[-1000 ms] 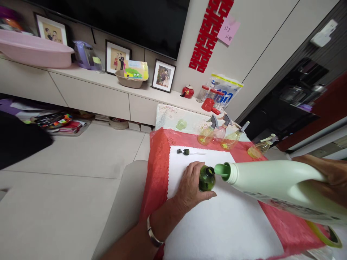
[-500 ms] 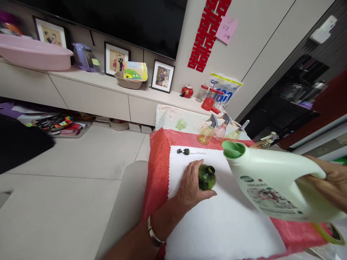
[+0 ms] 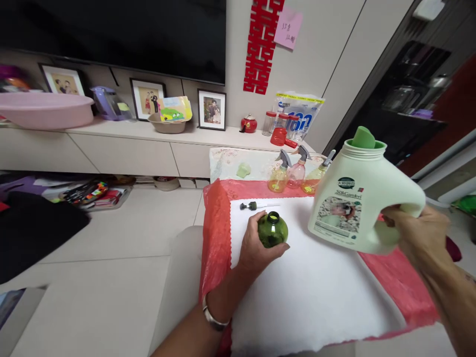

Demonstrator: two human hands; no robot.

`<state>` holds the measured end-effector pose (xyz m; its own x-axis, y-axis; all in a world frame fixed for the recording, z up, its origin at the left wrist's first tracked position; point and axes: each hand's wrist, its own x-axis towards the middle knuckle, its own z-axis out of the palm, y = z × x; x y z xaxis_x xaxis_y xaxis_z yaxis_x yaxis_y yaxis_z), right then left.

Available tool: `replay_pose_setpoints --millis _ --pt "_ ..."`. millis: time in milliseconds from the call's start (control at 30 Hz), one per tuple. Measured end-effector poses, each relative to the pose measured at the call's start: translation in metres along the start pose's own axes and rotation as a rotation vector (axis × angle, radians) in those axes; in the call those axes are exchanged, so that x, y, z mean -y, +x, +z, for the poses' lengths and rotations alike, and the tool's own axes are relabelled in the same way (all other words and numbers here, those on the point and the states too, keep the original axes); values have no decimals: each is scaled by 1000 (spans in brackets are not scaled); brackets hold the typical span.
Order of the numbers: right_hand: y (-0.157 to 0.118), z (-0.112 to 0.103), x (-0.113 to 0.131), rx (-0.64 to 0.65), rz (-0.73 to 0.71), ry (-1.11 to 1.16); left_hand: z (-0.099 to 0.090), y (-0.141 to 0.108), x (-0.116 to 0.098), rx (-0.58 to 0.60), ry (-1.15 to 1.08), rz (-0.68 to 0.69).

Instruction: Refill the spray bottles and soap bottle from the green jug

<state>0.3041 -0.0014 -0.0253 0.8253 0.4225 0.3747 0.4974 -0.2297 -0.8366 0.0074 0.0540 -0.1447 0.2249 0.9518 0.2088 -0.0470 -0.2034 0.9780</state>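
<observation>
A round green glass-like bottle [image 3: 274, 233] with an open black neck stands on the white cloth [image 3: 297, 297]. Curved around its left side is my left hand [image 3: 258, 248], thumb in front and fingers behind. My right hand [image 3: 412, 223] grips the handle of a large pale-green detergent jug [image 3: 345, 193], held up to the right of the bottle. The jug is close to upright and its green spout [image 3: 363, 138] is uncapped. A dark pump head [image 3: 253, 205] with a white tube lies behind the bottle.
Several spray bottles [image 3: 278, 178] stand along the table's back edge beside a light-green cap-like piece [image 3: 243, 170]. Red plastic [image 3: 215, 238] covers the table under the cloth. Behind is a low cabinet with a red teapot [image 3: 249, 123], jars, photo frames and a pink basin [image 3: 46, 110].
The jug has swung from a tilted, nearly sideways pose to almost upright, its spout now pointing up. My left hand stays around the green bottle. The head view has shifted.
</observation>
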Motion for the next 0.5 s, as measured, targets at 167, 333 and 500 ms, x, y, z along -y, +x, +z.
replay_pose_setpoints --millis 167,333,500 --pt "-12 27 -19 4 40 165 -3 5 2 -20 -122 -54" --pt "-18 52 -39 6 66 244 -3 10 9 -43 -190 -68" --pt "-22 71 -51 -31 29 285 -2 12 11 -75 -202 -42"
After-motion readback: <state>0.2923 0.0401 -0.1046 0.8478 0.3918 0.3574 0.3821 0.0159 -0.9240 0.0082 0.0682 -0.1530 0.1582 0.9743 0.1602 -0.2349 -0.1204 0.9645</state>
